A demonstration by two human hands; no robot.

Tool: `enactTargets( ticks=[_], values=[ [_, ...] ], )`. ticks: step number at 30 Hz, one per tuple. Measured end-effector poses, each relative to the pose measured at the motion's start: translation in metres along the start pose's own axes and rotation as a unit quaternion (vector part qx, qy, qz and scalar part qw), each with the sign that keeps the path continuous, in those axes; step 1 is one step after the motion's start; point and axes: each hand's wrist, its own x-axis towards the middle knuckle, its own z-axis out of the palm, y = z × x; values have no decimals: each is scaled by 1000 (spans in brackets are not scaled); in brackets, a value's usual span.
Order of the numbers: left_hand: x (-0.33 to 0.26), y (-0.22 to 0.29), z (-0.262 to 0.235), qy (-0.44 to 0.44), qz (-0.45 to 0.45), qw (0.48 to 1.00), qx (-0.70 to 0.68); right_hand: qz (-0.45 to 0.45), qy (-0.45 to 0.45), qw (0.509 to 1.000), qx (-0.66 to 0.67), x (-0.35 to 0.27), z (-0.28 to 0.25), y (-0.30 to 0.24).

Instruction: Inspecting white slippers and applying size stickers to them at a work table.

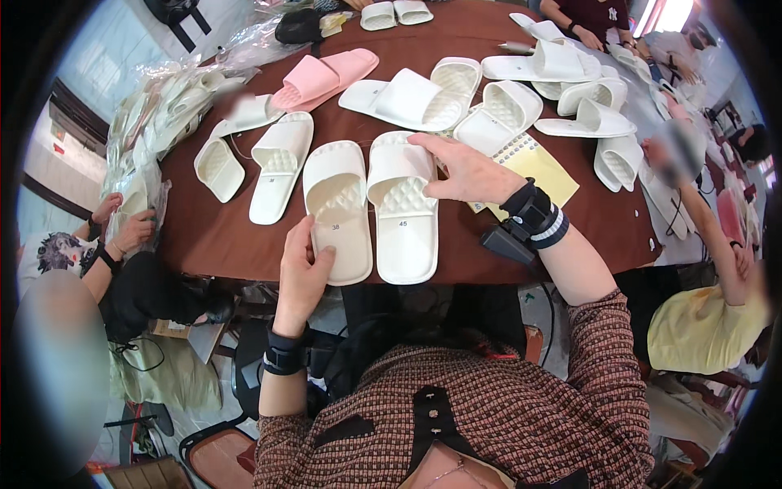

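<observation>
Two white slide slippers lie side by side at the near edge of the brown table [212,232], toes pointing away from me. My left hand [302,269] rests its fingers on the heel edge of the left slipper [338,208]. Over the right slipper [402,204], my right hand [468,169] grips the strap with the fingers curled around its far edge. Both wrists wear black bands with small devices.
Several more white slippers [415,98] and a pink pair [326,77] cover the table, with a yellow notepad [539,167] beside my right hand. Bagged slippers [155,114] pile up at the left. Other people sit at the left, right and far side.
</observation>
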Motion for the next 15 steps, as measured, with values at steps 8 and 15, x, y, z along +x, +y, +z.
enactTargets(
  ticks=[8,15],
  values=[
    [-16,13,11,34,88,962,255,-53,31,995,-80,-8,3,-15],
    [-18,17,22,43,155,929,332,2,25,998,59,-23,8,-49]
  ],
)
